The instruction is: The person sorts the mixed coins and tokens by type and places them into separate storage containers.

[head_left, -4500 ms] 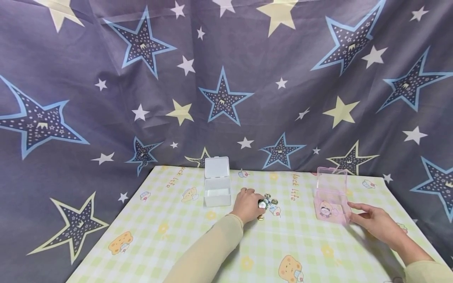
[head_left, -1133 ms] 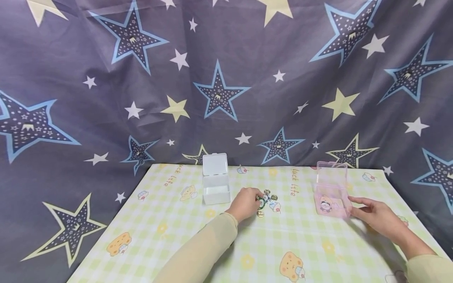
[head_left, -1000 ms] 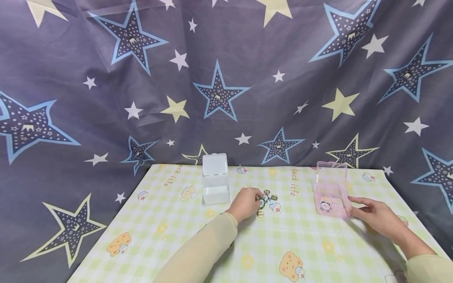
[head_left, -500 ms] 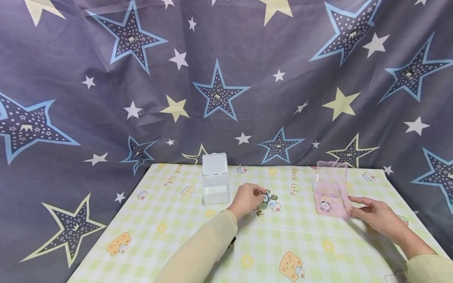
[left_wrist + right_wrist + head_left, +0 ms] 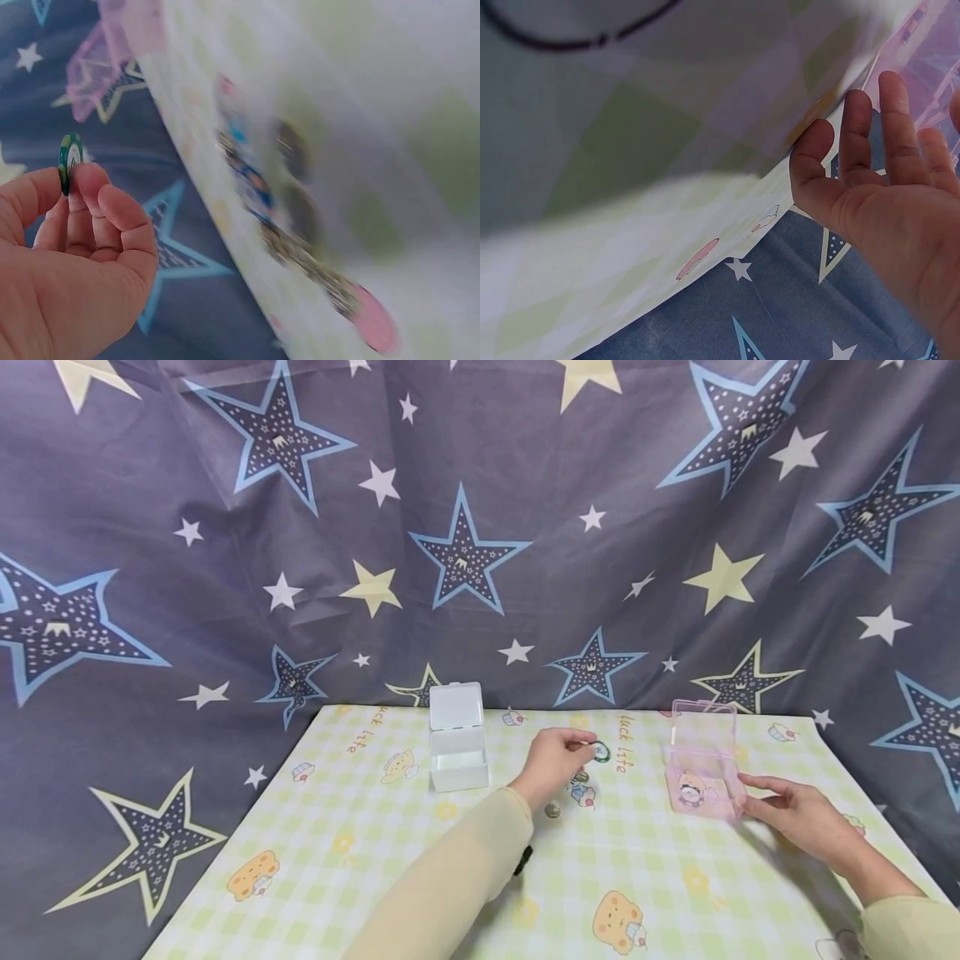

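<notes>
while resting with the right hand [image 5: 804, 822], loose and uncurled, against the right wall of the open pink plastic box [image 5: 720, 811], pinching with the left hand [image 5: 553, 762], between fingertips, a green-rimmed poker chip [image 5: 601, 752], on edge, sticking out rightward toward that box, well apart.

Discs [image 5: 552, 811] on tbl [image 5: 300, 827], btwn 2 boxes [image 5: 459, 779].

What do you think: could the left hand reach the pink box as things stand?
Probably yes: nothing stands between the left hand, pinching a chip, and the open pink box; the right hand is at the box's right side.
</notes>
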Action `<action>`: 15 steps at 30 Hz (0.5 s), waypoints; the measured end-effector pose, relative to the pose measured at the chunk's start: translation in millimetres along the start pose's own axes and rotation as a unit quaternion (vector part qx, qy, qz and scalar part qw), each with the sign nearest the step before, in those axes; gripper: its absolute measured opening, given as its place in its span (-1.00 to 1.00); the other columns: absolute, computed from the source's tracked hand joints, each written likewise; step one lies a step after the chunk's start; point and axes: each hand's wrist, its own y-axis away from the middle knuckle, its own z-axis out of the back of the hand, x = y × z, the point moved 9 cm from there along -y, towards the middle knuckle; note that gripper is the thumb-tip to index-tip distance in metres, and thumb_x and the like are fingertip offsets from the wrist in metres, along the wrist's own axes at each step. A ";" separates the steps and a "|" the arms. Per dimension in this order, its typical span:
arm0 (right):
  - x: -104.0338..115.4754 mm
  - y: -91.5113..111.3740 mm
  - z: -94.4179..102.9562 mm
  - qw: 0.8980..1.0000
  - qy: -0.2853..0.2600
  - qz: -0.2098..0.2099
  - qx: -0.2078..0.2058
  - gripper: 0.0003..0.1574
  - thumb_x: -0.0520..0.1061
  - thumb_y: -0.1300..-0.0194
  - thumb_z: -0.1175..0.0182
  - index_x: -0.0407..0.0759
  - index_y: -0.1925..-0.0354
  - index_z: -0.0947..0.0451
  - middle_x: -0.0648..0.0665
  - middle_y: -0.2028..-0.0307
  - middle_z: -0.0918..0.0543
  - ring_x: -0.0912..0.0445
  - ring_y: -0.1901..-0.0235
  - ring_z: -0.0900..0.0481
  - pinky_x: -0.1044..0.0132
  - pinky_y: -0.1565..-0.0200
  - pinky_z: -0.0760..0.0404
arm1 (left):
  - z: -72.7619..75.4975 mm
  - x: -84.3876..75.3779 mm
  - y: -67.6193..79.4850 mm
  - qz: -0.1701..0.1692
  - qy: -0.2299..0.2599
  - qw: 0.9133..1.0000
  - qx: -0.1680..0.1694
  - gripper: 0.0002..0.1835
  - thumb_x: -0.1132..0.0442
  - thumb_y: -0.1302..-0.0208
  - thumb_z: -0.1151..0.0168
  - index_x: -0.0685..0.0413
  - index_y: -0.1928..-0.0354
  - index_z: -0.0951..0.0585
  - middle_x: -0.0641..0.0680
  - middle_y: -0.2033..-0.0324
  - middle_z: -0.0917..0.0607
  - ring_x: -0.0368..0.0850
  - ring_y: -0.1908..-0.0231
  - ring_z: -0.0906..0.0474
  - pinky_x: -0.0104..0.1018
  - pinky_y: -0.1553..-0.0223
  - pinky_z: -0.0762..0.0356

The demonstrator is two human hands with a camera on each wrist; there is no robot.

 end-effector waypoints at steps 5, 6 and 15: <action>-1.2 -0.1 -1.6 1.000 -0.007 0.001 0.004 -0.13 0.16 -0.57 -0.27 -0.36 -0.54 -0.34 -0.21 0.09 -0.88 0.40 0.26 -0.57 0.41 0.26 -0.47 | -31.2 -29.8 -5.6 -0.023 0.001 1.000 -0.001 -0.76 0.28 -0.42 -0.40 -0.03 -0.07 -0.84 -0.02 0.28 -0.85 -0.30 0.42 -0.67 -0.47 0.35 -0.58; -1.4 -0.1 -2.4 1.000 -0.011 0.001 0.006 -0.13 0.15 -0.58 -0.27 -0.36 -0.55 -0.34 -0.21 0.09 -0.88 0.38 0.26 -0.58 0.40 0.27 -0.47 | -37.3 -34.1 -6.3 -0.026 0.002 1.000 -0.003 -0.76 0.29 -0.41 -0.41 -0.03 -0.06 -0.85 -0.02 0.29 -0.85 -0.33 0.44 -0.65 -0.48 0.36 -0.57; -0.8 2.2 -1.5 1.000 -0.026 0.014 -0.006 -0.16 0.08 -0.56 -0.30 -0.39 -0.53 -0.35 -0.22 0.14 -0.88 0.30 0.37 -0.54 0.31 0.37 -0.47 | -79.5 -45.4 -8.3 -0.027 -0.041 0.999 -0.015 -0.80 0.31 -0.33 -0.47 -0.06 0.06 -0.88 -0.09 0.39 -0.83 -0.42 0.45 -0.54 -0.53 0.28 -0.48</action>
